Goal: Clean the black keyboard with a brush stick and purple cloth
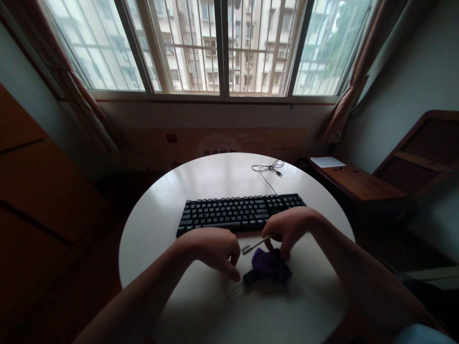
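Note:
My right hand (289, 228) is closed around a thin white stick with a wider head, which looks like a small brush (255, 245). Its fingertips also reach down to a crumpled purple cloth (270, 265) on the white table. A short black piece (250, 277) pokes out at the cloth's left side; its kind is unclear. Just left of it, my left hand (215, 251) hangs over the table with fingers bent and thumb apart, holding nothing I can see. Beneath that thumb lies a faint pale or clear item (234, 289), too blurred to name. Beyond both hands lies a black keyboard (225, 213).
The round white table (150, 210) carries the keyboard's coiled cable (268, 167) at its far side. To the right stands a wooden chair (362, 184) with a paper sheet (327, 162) and a pen (338, 168) on its seat. A wooden cabinet (39, 191) stands left.

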A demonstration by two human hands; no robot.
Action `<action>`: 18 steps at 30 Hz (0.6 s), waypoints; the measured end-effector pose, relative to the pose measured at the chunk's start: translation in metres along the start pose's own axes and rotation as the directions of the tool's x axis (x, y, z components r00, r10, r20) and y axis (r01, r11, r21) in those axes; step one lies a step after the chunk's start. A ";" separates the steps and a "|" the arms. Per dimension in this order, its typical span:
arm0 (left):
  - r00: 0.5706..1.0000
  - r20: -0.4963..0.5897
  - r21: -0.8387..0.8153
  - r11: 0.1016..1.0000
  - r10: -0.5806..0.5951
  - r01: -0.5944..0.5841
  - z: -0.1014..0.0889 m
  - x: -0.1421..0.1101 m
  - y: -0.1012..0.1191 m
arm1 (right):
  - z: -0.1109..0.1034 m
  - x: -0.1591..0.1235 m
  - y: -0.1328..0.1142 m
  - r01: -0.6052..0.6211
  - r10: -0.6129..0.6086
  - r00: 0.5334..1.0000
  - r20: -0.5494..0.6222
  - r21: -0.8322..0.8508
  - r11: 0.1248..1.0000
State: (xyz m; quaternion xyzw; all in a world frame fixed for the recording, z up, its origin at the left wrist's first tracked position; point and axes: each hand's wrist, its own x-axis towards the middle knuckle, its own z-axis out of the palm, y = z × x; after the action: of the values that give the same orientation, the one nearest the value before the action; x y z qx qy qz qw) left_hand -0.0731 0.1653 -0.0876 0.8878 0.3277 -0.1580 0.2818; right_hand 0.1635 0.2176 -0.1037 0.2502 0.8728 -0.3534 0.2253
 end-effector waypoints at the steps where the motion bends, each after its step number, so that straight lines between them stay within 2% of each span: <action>1: 1.000 0.013 0.015 1.000 0.001 -0.002 0.003 0.002 0.001 | 0.000 0.001 0.001 -0.015 0.015 1.000 -0.001 -0.005 1.000; 4: 1.000 0.011 0.056 0.998 0.000 0.000 0.010 0.007 0.003 | -0.002 -0.003 0.005 -0.002 0.002 1.000 -0.015 0.017 1.000; 7: 1.000 0.009 0.067 0.998 0.005 -0.005 0.013 0.009 0.003 | -0.008 -0.017 0.018 0.138 -0.129 0.990 -0.057 0.185 0.973; 9: 1.000 0.013 0.056 0.998 0.017 -0.017 0.013 0.010 0.003 | -0.010 -0.027 0.031 0.287 -0.253 0.957 -0.141 0.344 0.894; 12: 1.000 0.003 0.043 0.999 0.027 -0.027 0.011 0.009 0.003 | -0.009 -0.035 0.048 0.494 -0.385 0.869 -0.311 0.514 0.702; 15: 0.999 -0.001 0.037 0.998 0.045 -0.045 0.010 0.009 0.003 | -0.004 -0.030 0.051 0.619 -0.401 0.785 -0.472 0.565 0.546; 18: 0.996 0.001 0.027 0.996 0.089 -0.089 0.011 0.009 0.003 | 0.000 -0.017 0.043 0.653 -0.356 0.754 -0.552 0.568 0.501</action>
State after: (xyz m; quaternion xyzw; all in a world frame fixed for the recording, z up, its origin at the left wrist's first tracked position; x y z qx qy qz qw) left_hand -0.0653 0.1615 -0.0991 0.9053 0.2857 -0.1498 0.2764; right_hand 0.2023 0.2404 -0.1156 0.1074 0.7132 -0.6699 -0.1763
